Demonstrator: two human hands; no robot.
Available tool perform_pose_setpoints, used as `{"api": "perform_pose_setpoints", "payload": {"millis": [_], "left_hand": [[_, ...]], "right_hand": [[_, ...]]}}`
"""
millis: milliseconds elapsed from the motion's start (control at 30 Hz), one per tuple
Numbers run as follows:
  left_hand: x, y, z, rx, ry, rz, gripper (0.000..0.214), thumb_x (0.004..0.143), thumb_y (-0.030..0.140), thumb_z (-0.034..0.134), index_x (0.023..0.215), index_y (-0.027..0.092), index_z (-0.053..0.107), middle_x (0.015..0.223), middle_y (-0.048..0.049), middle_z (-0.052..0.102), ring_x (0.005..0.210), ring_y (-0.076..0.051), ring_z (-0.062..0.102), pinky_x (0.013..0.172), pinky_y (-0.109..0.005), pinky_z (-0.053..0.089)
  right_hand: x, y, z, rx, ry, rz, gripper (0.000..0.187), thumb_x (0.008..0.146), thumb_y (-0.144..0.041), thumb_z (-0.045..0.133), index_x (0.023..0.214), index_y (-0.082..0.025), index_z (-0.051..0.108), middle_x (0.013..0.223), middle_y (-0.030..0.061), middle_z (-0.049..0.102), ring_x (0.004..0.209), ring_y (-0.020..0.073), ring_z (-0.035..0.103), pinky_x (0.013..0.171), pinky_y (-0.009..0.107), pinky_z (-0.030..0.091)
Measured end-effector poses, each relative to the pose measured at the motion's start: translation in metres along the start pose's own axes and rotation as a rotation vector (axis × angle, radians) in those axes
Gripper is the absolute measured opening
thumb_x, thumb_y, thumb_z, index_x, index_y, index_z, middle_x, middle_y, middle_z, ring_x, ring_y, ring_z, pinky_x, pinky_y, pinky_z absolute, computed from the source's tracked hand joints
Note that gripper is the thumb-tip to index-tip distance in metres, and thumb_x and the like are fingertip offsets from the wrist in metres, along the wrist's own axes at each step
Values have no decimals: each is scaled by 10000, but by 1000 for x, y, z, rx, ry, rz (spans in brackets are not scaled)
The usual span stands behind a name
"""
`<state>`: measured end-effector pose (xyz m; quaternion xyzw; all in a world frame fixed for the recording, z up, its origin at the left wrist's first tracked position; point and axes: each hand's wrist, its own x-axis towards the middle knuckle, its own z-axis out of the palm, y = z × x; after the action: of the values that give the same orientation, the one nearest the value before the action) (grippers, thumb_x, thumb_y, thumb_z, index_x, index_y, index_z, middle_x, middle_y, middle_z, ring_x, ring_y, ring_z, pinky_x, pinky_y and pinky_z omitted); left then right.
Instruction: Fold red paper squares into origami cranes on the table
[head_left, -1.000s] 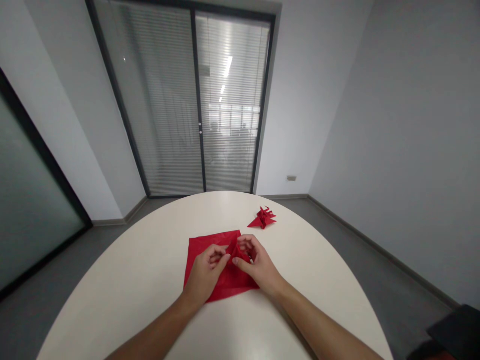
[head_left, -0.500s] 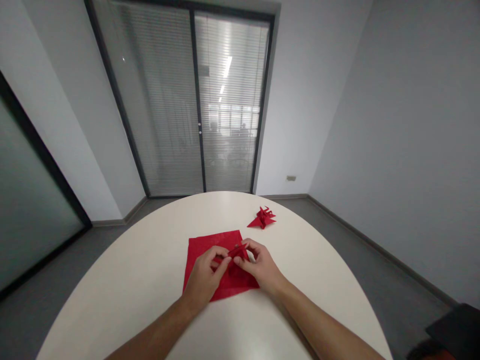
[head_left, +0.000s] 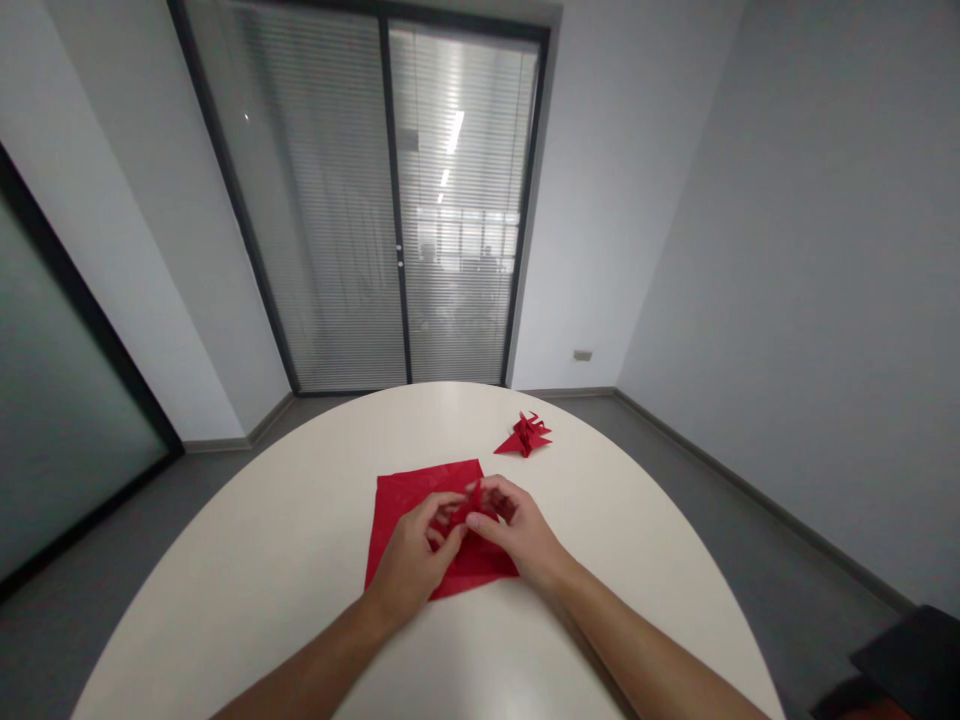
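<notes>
Between my fingertips is a small folded piece of red paper (head_left: 474,500), partly hidden by the fingers; its exact shape is hard to make out. My left hand (head_left: 415,550) pinches it from the left, thumb and fingers bent. From the right, my right hand (head_left: 521,528) grips it with thumb and curled fingers. Both hands are over a flat red paper square (head_left: 409,490) on the table, which shows around them. Beyond my right hand lie folded red paper cranes (head_left: 525,437), bunched together with pointed wings.
The round cream table (head_left: 262,560) fills the lower view. Behind it stands a glass partition with blinds (head_left: 337,250). A wall socket (head_left: 582,356) sits low on the far wall. At the lower right is a dark object (head_left: 911,655), perhaps a chair.
The folded paper has turned between my fingers, and a narrow point of it now sticks up. My fingertips have shifted slightly closer together. The square and the cranes have stayed put.
</notes>
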<state>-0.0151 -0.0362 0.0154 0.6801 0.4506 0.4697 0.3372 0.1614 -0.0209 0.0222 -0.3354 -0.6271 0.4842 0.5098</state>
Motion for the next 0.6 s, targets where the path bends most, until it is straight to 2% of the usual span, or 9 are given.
{"api": "perform_pose_setpoints", "payload": {"millis": [67,133,200,300,367,467,600], "left_hand": [[2,-2,-1,-39,79,-8,203,861,307,607,1018,185,644,890,-47,699,780,-182,677,703,-296,557],[5,-4,-3,-113,133,-28,215,853,342,611,988,177,638,871,-46,694,785,-187,680,703,-298,565],[8,-5,-4,-198,128,-66,264,845,378,614,1008,170,630,861,-45,693,741,-180,676,644,-284,563],[10,-6,-3,-260,96,-122,339,829,420,624,1046,160,626,791,-26,674,615,-150,631,528,-247,522],[10,-6,-2,-249,91,-139,365,809,425,641,1053,153,638,770,-20,662,590,-140,611,503,-233,504],[8,-5,1,-230,68,-154,386,790,428,658,1061,154,654,788,-26,663,591,-143,611,490,-232,502],[6,-4,3,-246,0,-157,342,799,429,661,1026,174,648,860,-34,673,699,-168,648,539,-240,542]], "right_hand": [[-3,-4,2,17,-118,4,613,684,-261,859,1231,-254,584,1146,41,664,1076,210,615,954,349,475],[-5,-6,2,37,-225,39,712,699,-225,838,1331,-270,512,1224,57,644,1128,218,608,983,374,473],[-3,-6,-1,13,-238,69,572,747,-218,782,1274,-247,562,1167,61,673,1059,215,638,941,377,491],[4,-4,-11,-72,-132,79,266,774,-229,732,1032,-197,677,1019,53,706,941,206,655,865,351,490],[8,0,-17,-88,-93,74,166,802,-283,712,929,-179,688,864,35,695,797,182,638,763,322,480],[10,5,-18,-90,-58,55,190,820,-351,715,831,-177,638,714,-10,616,649,137,545,638,273,414],[5,8,-5,-58,-14,65,240,833,-361,705,803,-207,523,649,-57,515,594,120,467,580,253,355]]}}
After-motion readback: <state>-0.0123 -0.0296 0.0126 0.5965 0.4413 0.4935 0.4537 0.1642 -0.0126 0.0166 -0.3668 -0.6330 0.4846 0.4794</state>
